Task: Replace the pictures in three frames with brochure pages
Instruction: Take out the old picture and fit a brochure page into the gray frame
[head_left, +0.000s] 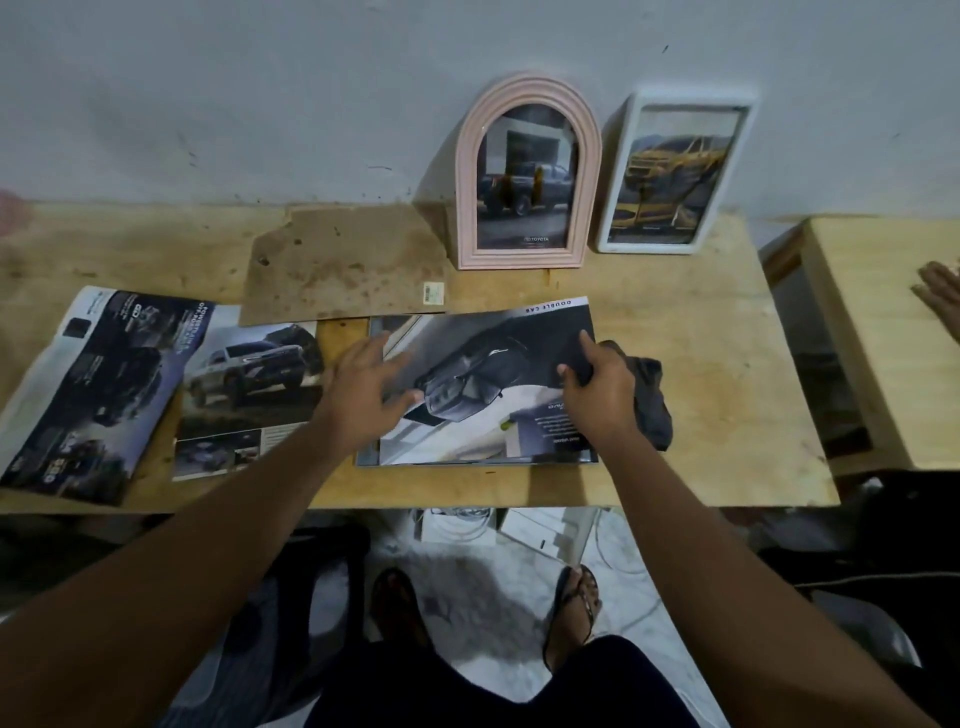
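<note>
At the middle of the worktop (717, 395), the left hand (363, 387) lay flat with its fingers spread, pressing the left edge of the brochure page (483, 374). The right hand (597, 387) was curled round a dark cloth (649, 400), index finger stretched onto the page's right edge. The hands sat well apart, one at each side of the sheet.

The page, a dark truck printed on it, lay over the flat frame (365, 460), whose bluish rim peeked out along the bottom and at the corners. By the look of it, this was the third frame, with the page being squared up on it. The pink arched frame (527, 249) and the white frame (675, 244) stood against the wall, both showing truck pictures, so two looked done.

The next move would call for lining the sheet up inside the rim, since it overhung at the top. Then the brown backing board (343, 265), lying just behind, would need to go on top.

Out to the left, two spare brochure sheets (93, 384) overlapped near the left forearm and could be brushed. The cloth in the right hand could hamper fine fingerwork. At the far right, another person's hand (940, 299) hovered over a second table (883, 338), well clear.
</note>
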